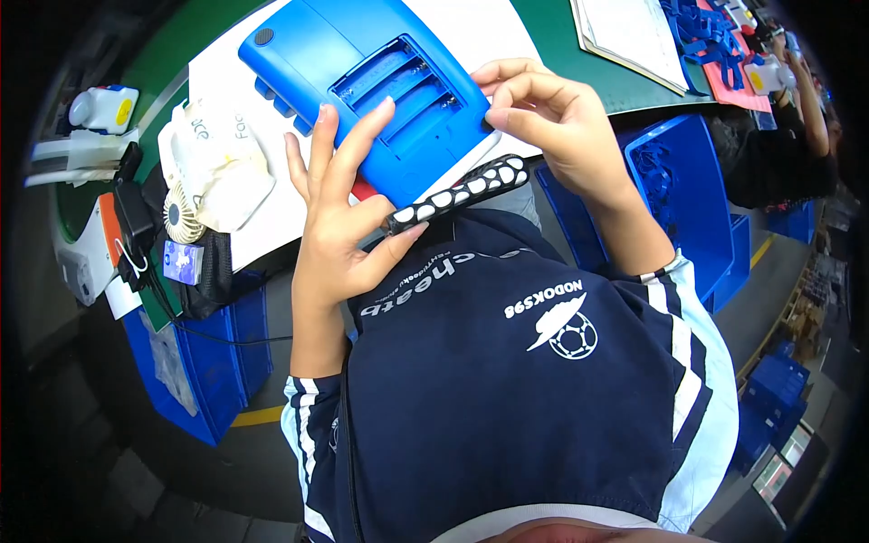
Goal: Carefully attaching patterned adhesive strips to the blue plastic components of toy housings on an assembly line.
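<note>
A blue plastic device (pixel 303 50) lies tilted with its back up, showing an open battery compartment (pixel 398 86) with metal contacts and no batteries visible. My left hand (pixel 339 213) is at its lower left, fingers spread, fingertips over the casing. Below the casing, its thumb is by the left end of a black strip with white spots (pixel 466 190). On the device's right edge, my right hand (pixel 552 113) has its thumb and forefinger close together in a pinch. Whatever may be between those fingertips is too small or hidden to make out.
White sheeting (pixel 213 81) covers part of the green table (pixel 557 50). At left are a crumpled cream bag (pixel 226 172), small fan (pixel 181 217), blue packet (pixel 183 262) and black cable. Blue bins (pixel 692 208) stand below the table at both sides. Papers (pixel 629 41) lie far right.
</note>
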Motion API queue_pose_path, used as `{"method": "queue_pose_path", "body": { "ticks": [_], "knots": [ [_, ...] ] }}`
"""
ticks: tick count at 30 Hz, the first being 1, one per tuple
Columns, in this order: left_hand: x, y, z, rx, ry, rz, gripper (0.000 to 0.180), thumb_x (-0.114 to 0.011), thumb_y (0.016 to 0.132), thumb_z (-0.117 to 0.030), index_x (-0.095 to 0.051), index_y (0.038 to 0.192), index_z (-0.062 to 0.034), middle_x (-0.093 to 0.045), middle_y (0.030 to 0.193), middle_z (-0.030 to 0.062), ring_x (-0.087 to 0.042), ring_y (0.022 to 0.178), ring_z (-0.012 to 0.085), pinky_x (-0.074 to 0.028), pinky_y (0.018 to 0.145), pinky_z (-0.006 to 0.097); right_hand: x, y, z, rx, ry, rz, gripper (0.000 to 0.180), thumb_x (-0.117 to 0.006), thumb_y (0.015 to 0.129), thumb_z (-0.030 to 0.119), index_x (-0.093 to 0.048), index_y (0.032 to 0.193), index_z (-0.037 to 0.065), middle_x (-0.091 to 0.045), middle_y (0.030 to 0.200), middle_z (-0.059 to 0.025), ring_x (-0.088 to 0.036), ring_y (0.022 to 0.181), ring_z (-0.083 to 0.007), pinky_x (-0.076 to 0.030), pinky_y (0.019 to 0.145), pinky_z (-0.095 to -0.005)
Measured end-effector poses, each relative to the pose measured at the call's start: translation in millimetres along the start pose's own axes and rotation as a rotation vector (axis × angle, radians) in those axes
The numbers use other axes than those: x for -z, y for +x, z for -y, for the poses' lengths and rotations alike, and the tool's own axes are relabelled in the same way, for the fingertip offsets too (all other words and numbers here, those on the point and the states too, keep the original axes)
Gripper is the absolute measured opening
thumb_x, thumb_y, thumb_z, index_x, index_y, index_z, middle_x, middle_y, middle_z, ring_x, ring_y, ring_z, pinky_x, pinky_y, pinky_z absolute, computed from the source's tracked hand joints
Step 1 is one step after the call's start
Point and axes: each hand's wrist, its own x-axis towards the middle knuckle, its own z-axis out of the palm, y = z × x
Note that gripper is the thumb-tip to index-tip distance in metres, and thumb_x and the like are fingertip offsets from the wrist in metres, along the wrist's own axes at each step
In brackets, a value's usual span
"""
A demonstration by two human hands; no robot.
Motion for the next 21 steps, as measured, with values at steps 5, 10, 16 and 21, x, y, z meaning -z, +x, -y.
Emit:
{"method": "queue_pose_path", "body": {
  "ticks": [5, 10, 16, 21],
  "knots": [
    [-1.0, -2.0, 1.2, 0.015, -0.02, -0.012, 0.025, -0.074, 0.058, -0.019, -0.053, 0.054, -0.0061, -0.041, 0.136, 0.0148, -0.013, 0.136, 0.0361, 0.005, 0.102, 0.059, -4.9, -1.2, -3.5, 0.013, 0.025, -0.039, 0.011, -0.066, 0.079, 0.01, -0.064, 0.082, -0.001, -0.056, 0.106, -0.0087, -0.057, 0.089, -0.0133, -0.047, 0.079, -0.0243],
    [-1.1, -2.1, 1.7, 0.026, -0.031, -0.012, 0.024, -0.073, 0.058, -0.019, -0.054, 0.055, -0.0063, -0.041, 0.136, 0.0142, -0.013, 0.136, 0.0357, 0.004, 0.102, 0.058, -7.5, -1.9, -3.3, 0.006, 0.004, -0.064, 0.011, -0.066, 0.078, 0.009, -0.064, 0.082, -0.002, -0.056, 0.105, -0.008, -0.056, 0.09, -0.0129, -0.046, 0.078, -0.0244],
    [-1.2, -2.2, 2.2, 0.014, -0.021, -0.02, 0.025, -0.073, 0.058, -0.02, -0.053, 0.055, -0.0062, -0.041, 0.136, 0.014, -0.013, 0.136, 0.0355, 0.004, 0.102, 0.059, -9.5, -3.3, -8.1, 0.091, -0.008, -0.071, 0.011, -0.066, 0.078, 0.008, -0.062, 0.082, -0.001, -0.055, 0.103, -0.009, -0.055, 0.091, -0.014, -0.046, 0.079, -0.0261],
    [-1.3, -3.1, 2.5, 0.01, -0.012, -0.02, 0.025, -0.073, 0.057, -0.02, -0.052, 0.054, -0.0065, -0.042, 0.136, 0.013, -0.014, 0.136, 0.0348, 0.004, 0.102, 0.06, -11.9, -4.3, -10.5, 0.144, -0.026, -0.088, 0.01, -0.066, 0.078, 0.006, -0.062, 0.083, -0.002, -0.054, 0.103, -0.0106, -0.054, 0.093, -0.0154, -0.045, 0.081, -0.0265]
  ]
}}
